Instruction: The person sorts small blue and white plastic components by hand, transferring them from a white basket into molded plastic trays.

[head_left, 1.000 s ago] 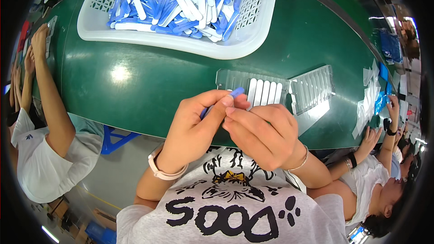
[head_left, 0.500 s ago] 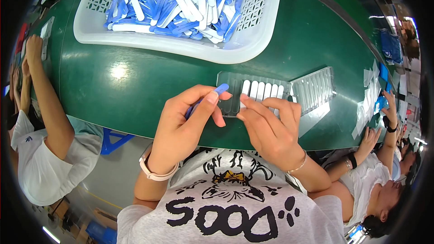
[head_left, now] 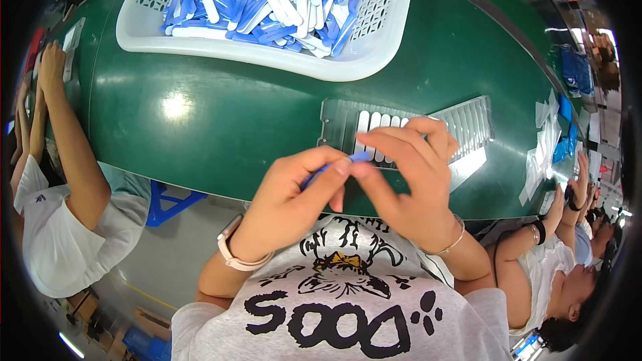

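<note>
My left hand (head_left: 297,190) is closed on a blue flat strip (head_left: 360,156) with a rounded end, whose tip pokes out past the thumb. More blue shows behind the fingers (head_left: 314,177); I cannot tell if it is the same strip. My right hand (head_left: 418,174) is beside that tip, thumb and forefinger apart, with nothing visible between them. Beyond both hands lies a clear plastic tray (head_left: 338,124) with grooves. Several white round-ended strips (head_left: 363,124) stand side by side in it, partly hidden by my right fingers.
A white perforated basket (head_left: 267,60) full of loose blue and white strips stands at the back. The clear grooved lid (head_left: 471,120) lies right of the tray. Plastic bags (head_left: 542,144) lie farther right. Other people sit on both sides, a forearm (head_left: 63,113) at the left.
My right hand has let go of the white strips in the tray and drawn back toward my left. My left hand has moved right and nearer with the blue strip.
</note>
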Motion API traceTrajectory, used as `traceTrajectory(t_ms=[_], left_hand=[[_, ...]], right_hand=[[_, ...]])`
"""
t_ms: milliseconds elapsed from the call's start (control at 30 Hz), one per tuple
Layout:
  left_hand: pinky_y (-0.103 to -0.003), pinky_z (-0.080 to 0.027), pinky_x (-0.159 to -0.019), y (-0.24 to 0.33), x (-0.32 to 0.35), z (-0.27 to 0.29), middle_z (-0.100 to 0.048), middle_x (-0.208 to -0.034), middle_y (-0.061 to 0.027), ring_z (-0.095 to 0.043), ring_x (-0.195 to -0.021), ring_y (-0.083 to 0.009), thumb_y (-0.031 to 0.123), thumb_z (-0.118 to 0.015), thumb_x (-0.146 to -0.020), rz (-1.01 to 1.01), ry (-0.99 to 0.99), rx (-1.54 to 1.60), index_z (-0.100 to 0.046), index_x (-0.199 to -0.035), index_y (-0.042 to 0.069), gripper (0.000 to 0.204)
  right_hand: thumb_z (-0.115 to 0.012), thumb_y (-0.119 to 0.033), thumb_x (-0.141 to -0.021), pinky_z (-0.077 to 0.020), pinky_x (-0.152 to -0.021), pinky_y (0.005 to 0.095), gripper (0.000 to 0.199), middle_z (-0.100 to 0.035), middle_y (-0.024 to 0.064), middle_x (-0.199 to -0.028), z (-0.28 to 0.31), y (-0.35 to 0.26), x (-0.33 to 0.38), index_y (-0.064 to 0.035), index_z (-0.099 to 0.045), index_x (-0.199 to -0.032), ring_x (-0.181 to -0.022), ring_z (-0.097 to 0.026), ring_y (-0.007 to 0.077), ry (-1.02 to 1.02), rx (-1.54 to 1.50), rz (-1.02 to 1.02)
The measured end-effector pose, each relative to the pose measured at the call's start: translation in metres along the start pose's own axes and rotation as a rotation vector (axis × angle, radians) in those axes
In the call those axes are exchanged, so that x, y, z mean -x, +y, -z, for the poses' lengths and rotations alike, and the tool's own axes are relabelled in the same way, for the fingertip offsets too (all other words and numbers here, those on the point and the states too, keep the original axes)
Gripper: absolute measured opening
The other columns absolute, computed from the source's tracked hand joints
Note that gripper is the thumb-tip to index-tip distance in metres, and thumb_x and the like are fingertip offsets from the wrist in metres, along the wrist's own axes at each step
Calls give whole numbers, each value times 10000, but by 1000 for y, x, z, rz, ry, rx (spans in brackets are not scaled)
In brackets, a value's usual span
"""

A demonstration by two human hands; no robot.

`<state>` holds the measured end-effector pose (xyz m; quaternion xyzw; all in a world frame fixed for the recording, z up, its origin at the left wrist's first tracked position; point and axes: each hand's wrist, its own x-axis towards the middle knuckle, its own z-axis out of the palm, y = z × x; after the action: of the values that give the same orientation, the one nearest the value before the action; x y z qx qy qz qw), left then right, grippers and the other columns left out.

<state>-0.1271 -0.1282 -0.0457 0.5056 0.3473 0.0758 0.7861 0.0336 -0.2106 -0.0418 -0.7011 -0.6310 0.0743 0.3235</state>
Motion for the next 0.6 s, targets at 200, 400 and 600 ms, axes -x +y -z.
traceTrajectory(t_ms=[200,400,600], left_hand=[[-186,-301,-471,-4,2,-2,-537,-708,-15,-374,-525,-37,269,-390,-998,-10,76,344,-553,-1138,2,343],[-209,-342,-450,-14,4,24,-546,-841,-113,-409,-560,-82,111,-400,-829,37,-150,898,-443,-1279,-95,496],[-212,-365,-421,-3,11,13,-568,-841,-149,-425,-557,-94,34,-434,-725,91,-33,762,-402,-1325,-120,621]], right_hand=[[-753,-86,-700,-294,-771,334,146,-683,-29,-932,3,9,-12,-111,-686,-828,-800,-520,179,136,4,57],[-744,-196,-669,-212,-701,408,207,-635,-31,-1025,-19,10,4,-77,-687,-828,-870,-537,173,129,329,343],[-715,-234,-706,-222,-723,416,218,-599,-2,-1109,-10,-18,15,-69,-686,-844,-942,-503,184,-99,464,220]])
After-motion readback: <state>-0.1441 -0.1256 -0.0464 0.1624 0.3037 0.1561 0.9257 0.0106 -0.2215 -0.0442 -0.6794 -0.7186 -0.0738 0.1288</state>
